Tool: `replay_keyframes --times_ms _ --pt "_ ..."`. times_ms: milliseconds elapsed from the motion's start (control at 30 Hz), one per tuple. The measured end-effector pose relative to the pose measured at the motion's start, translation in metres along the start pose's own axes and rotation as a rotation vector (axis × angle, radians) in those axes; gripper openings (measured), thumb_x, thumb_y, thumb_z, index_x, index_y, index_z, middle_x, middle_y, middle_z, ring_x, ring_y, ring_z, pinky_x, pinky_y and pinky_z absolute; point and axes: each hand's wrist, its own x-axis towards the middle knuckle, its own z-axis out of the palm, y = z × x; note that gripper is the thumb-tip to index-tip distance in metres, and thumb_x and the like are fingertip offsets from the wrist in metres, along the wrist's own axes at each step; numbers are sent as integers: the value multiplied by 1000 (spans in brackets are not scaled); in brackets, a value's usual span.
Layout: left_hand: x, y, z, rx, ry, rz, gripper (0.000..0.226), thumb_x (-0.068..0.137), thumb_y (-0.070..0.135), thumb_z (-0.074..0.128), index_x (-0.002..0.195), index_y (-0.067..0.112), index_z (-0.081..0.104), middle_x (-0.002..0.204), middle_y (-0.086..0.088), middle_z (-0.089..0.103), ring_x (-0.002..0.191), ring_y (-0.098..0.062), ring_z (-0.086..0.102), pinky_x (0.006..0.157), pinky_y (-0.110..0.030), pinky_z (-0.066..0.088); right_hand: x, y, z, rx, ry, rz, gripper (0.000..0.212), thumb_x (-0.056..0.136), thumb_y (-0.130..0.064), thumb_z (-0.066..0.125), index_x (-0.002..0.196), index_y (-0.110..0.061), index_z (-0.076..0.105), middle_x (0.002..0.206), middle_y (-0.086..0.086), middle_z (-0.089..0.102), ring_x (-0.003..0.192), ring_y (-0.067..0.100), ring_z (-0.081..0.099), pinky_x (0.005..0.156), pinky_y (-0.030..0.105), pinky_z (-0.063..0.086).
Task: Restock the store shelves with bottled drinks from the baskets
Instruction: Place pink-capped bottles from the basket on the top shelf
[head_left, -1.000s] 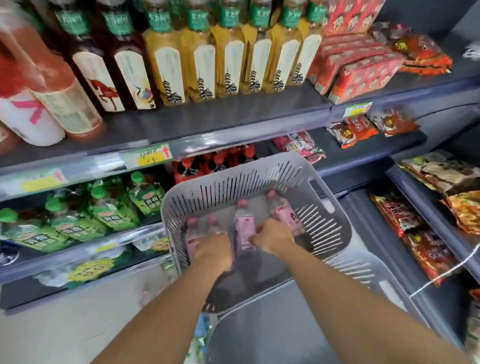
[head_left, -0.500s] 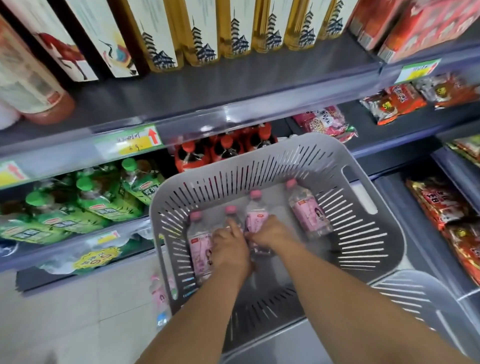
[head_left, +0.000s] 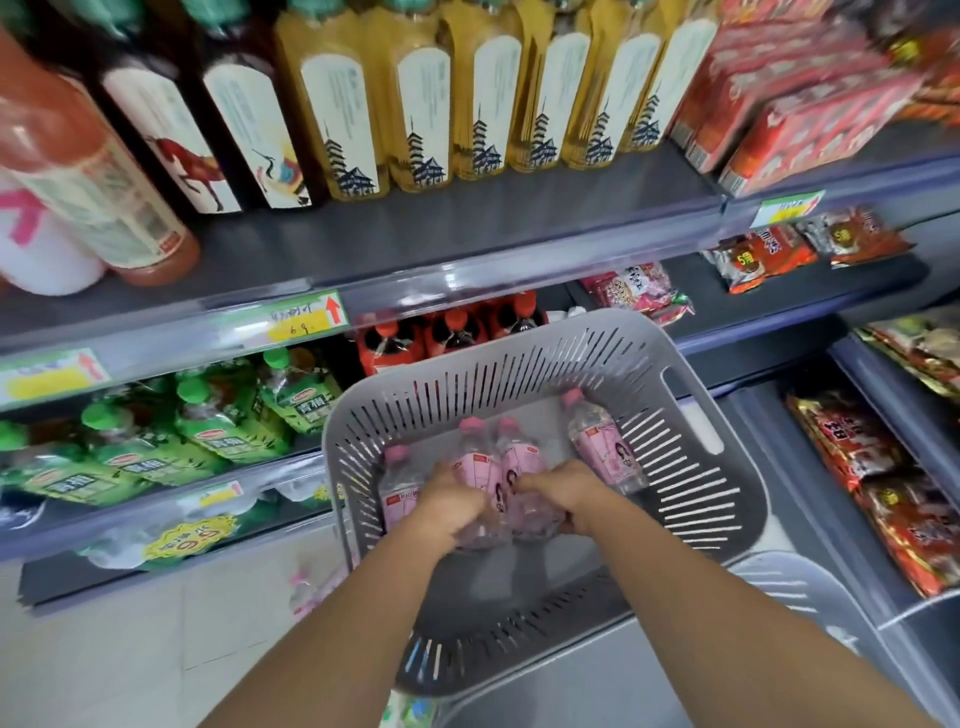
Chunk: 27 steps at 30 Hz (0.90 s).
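Left hand (head_left: 447, 506) wrapped round the lower body of left-centre bottle (head_left: 478, 465); right hand (head_left: 563, 493) clamped the same way on right-centre bottle (head_left: 519, 457). Both bottles touch, mid-floor of the grey basket (head_left: 696, 519). Two more loose: left-wall bottle (head_left: 397, 488), far-right bottle (head_left: 602, 447) toward the far right corner. Looks like thin PET, full: light, walls dent, label slick. Take mid-label, not the cap. Upper shelf (head_left: 467, 234) past the far rim.

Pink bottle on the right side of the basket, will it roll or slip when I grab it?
Likely rolls: the pink bottle is round and seems to lie on its side on the basket's smooth floor. Clear plastic with a glossy label, so possibly a bit slippery.
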Motion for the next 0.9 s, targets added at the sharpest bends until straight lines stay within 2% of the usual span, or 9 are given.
replay_keyframes --times_ms 100,233,333,433,533,633,700,767,900 --pt "-26 8 -11 -184 -75 -28 68 67 -19 67 126 10 49 112 -15 64 93 -29 68 77 -47 59 -19 -1 -9 47 -71 -10 46 79 -20 75 118 -3 55 107 10 66 79 20 68 60 32 57" --pt "-61 20 -21 -223 -154 62 61 70 -21 66 120 12 55 104 -10 68 85 -20 68 64 -34 58 -48 0 -22 128 -94 -42 41 76 -21 75 114 -11 63 108 8 68 97 25 68 86 42 57" --pt "-90 29 -33 -205 -171 143 61 70 -18 69 119 15 55 106 -5 70 95 -20 66 71 -34 56 -79 0 -28 265 -94 -90 27 81 -16 71 107 -10 63 100 10 71 86 25 69 68 33 57" --pt "-114 32 -48 -236 -217 199 72 66 -17 71 126 18 51 109 -2 70 101 -22 67 90 -44 54 -107 0 -26 362 -114 -187 36 76 -20 72 109 -13 61 94 7 73 82 24 68 76 33 55" --pt "-146 32 -70 -288 -237 275 83 66 -22 67 134 20 44 115 -5 67 106 -25 65 94 -44 52 -140 -6 -15 429 -161 -274 60 54 -30 81 109 -15 60 99 9 70 80 22 67 77 33 54" --pt "-181 27 -95 -320 -267 372 83 67 -24 61 133 23 42 118 -10 64 112 -31 60 102 -51 45 -181 -19 8 472 -204 -386 58 63 -31 82 114 -17 59 104 4 74 85 21 71 69 30 53" --pt "-207 22 -115 -363 -272 432 72 72 -23 58 116 32 47 118 -15 64 110 -36 61 98 -54 47 -208 -28 26 468 -189 -456 64 58 -31 82 115 -16 59 105 3 74 92 23 70 76 34 53" --pt "-235 16 -138 -432 -291 486 61 79 -18 59 114 31 49 117 -15 66 102 -35 65 88 -51 53 -236 -38 46 470 -182 -519 68 56 -28 85 118 -13 59 104 5 74 92 24 68 81 35 51" --pt "-284 1 -193 -457 -279 589 49 87 -8 59 115 30 47 110 -6 68 91 -21 68 74 -37 56 -295 -57 87 494 -259 -601 46 74 -12 75 117 -7 60 107 11 73 83 21 72 60 26 56"
